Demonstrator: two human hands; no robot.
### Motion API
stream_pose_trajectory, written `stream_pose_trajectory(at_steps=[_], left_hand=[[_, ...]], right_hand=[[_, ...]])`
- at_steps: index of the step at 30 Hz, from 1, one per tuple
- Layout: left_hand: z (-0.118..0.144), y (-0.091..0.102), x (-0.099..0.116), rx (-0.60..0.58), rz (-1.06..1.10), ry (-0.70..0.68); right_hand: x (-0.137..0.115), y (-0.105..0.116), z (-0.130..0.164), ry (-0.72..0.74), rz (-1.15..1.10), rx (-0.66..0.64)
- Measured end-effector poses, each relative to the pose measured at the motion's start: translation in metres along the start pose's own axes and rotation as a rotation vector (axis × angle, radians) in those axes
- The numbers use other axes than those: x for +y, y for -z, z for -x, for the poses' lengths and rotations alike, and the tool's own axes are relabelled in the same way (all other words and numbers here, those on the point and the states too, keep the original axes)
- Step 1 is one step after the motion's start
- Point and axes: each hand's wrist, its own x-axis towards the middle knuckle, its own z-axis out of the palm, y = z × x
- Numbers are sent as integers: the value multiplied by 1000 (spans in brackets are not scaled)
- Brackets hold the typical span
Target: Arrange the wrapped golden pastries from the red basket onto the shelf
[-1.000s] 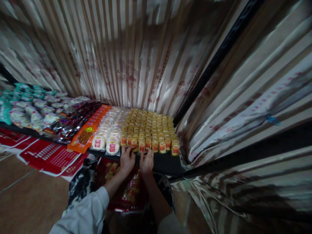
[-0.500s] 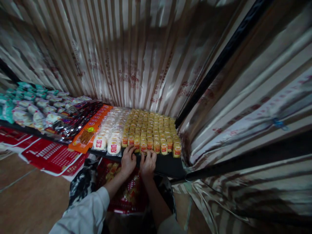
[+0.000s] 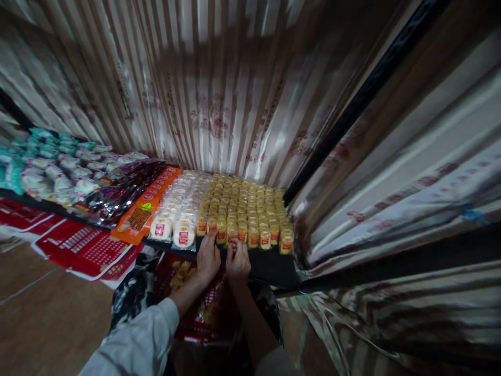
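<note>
Small yellow wrapped cakes [image 3: 250, 206] with red labels stand in tight rows on a black shelf [image 3: 270, 266]. My left hand [image 3: 208, 257] rests at the front row, its fingers stretched forward against the cakes and its thumb slightly apart. Beside it, my right hand [image 3: 238, 263] has its fingers bent and pinched at the lower front of a cake [image 3: 232, 231] in that row. The fingertips partly cover the cakes they touch. To the left, white round wrapped cakes [image 3: 183, 236] lie in two overlapping columns.
An orange packet [image 3: 135, 222], dark shiny packets [image 3: 117, 193], white packets [image 3: 58, 180] and green packets [image 3: 13, 172] line the shelf leftward. Striped curtain [image 3: 219, 94] hangs behind, with a black pole [image 3: 332, 138] at right. A red bag [image 3: 207, 313] with yellow packs lies below my hands.
Both hands stay at the front row; the right fingers have drawn closer together. The view has shifted slightly. The cakes show no clear movement.
</note>
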Motion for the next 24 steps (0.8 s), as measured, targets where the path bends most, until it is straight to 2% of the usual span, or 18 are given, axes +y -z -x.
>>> stream_pose_trajectory(at_steps=[9, 13, 20, 24], left_hand=[[-7, -1, -4, 21, -15, -20], [-7, 1, -6, -13, -19, -62], [-10, 0, 1, 25, -26, -59], [-12, -1, 3, -2, -26, -53]], right_hand=[[-1, -2, 1, 39, 46, 28], [-3, -1, 2, 68, 91, 42], [-4, 0, 4, 74, 115, 40], [-3, 0, 4, 73, 121, 39]])
